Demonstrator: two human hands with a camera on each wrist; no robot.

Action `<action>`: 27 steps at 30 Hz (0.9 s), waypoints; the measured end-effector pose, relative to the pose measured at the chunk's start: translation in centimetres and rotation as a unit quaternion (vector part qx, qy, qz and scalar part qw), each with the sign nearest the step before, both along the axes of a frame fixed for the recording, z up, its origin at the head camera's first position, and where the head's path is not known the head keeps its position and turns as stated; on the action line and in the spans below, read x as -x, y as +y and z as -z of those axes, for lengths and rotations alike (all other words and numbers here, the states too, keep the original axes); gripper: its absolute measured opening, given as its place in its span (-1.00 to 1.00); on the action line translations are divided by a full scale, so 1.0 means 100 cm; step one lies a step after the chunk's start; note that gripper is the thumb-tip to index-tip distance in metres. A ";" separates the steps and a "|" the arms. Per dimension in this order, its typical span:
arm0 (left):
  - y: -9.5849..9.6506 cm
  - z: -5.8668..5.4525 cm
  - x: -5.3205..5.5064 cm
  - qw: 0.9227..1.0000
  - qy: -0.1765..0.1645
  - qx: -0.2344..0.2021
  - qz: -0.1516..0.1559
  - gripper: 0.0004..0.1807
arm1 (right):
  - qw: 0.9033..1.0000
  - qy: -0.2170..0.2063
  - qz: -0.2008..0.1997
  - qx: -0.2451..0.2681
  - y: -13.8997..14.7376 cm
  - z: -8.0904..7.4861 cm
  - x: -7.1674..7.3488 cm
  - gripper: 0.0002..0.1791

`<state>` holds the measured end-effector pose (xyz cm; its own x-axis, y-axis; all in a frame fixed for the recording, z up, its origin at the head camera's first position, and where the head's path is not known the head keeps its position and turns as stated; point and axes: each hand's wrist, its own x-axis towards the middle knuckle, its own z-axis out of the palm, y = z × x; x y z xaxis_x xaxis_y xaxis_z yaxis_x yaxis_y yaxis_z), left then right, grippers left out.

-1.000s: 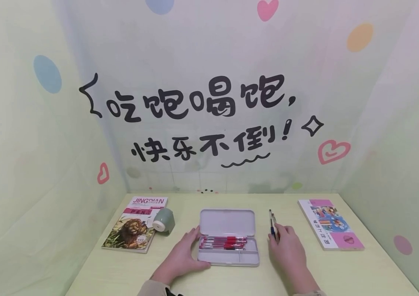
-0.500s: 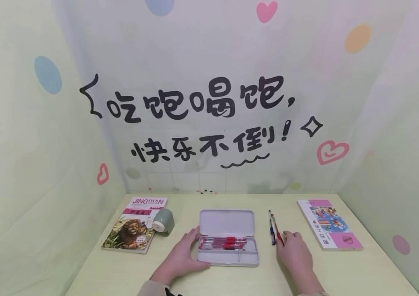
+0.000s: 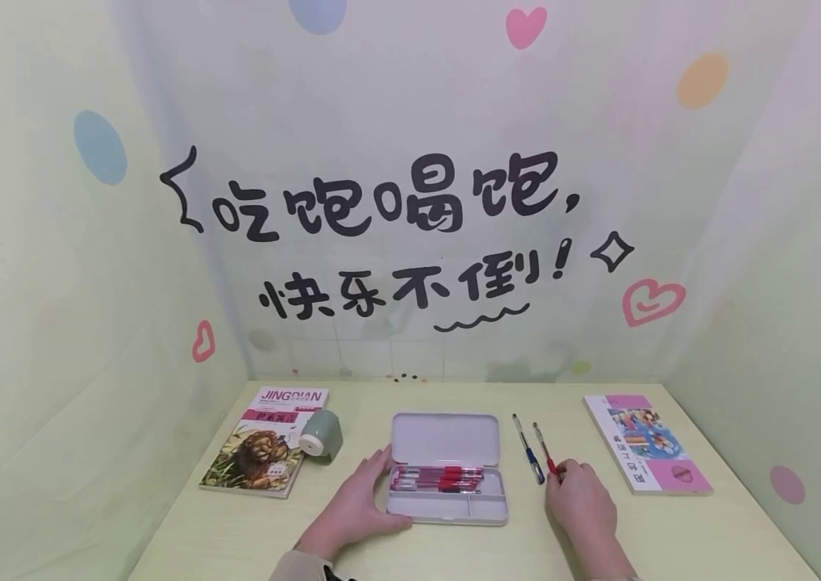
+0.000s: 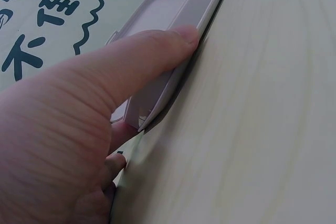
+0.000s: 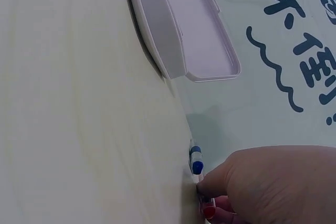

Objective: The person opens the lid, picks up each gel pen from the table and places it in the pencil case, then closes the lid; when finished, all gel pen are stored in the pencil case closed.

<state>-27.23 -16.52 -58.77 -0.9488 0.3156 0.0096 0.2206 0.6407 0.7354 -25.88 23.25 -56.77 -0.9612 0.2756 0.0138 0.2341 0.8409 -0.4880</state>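
A pale lilac pencil case (image 3: 428, 506) stands with its lid up on the table, several red pens (image 3: 447, 478) in its back compartment. My left hand (image 3: 356, 504) grips its left end; in the left wrist view the thumb (image 4: 181, 38) lies over the case's front wall. To the right of the case, my right hand (image 3: 581, 500) pinches the capped end of a red gel pen (image 3: 544, 444), whose tip points away from me. Beside that pen, a blue gel pen (image 3: 528, 449) lies on the table, apart from the fingers.
At the left, a magazine with a lion cover (image 3: 254, 452) lies flat, and a grey-green roller-like object (image 3: 323, 436) overlaps its right edge. A pink and white book (image 3: 646, 444) lies at the right. Printed fabric walls (image 3: 410, 355) enclose the table's back and sides.
My right hand has shifted right and slightly nearer. The two pens, close together before, have spread apart, and the blue one has come out of the hand's fingers. My left hand stays put.
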 end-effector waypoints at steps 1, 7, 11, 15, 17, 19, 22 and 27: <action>0.000 0.000 0.000 1.000 0.000 0.001 0.000 0.50 | 1.000 -0.002 0.001 0.002 0.000 0.000 0.000 -0.62; 0.000 0.000 0.000 1.000 0.004 0.001 -0.001 0.51 | 1.000 -0.007 0.003 0.003 0.002 -0.001 -0.001 -0.61; 0.000 0.001 0.000 1.000 0.008 0.002 -0.001 0.52 | 1.000 -0.004 0.006 -0.002 0.002 -0.003 -0.001 -0.62; 0.000 0.002 0.000 1.000 0.008 0.001 0.000 0.51 | 1.000 -0.004 0.004 -0.007 0.002 -0.005 -0.002 -0.60; 0.000 0.001 0.000 1.000 0.006 0.000 -0.001 0.51 | 1.000 -0.002 0.005 -0.007 0.002 -0.006 -0.002 -0.60; 0.000 0.001 0.000 1.000 0.004 0.001 -0.002 0.51 | 1.000 0.006 0.011 -0.006 0.002 -0.008 -0.003 -0.59; 0.000 0.001 0.000 1.000 0.003 0.002 -0.003 0.51 | 0.999 0.031 0.021 -0.009 -0.001 -0.010 -0.003 -0.59; 0.000 0.002 0.001 1.000 0.007 0.004 -0.001 0.51 | 0.996 0.091 0.012 -0.014 -0.012 -0.014 -0.005 -0.62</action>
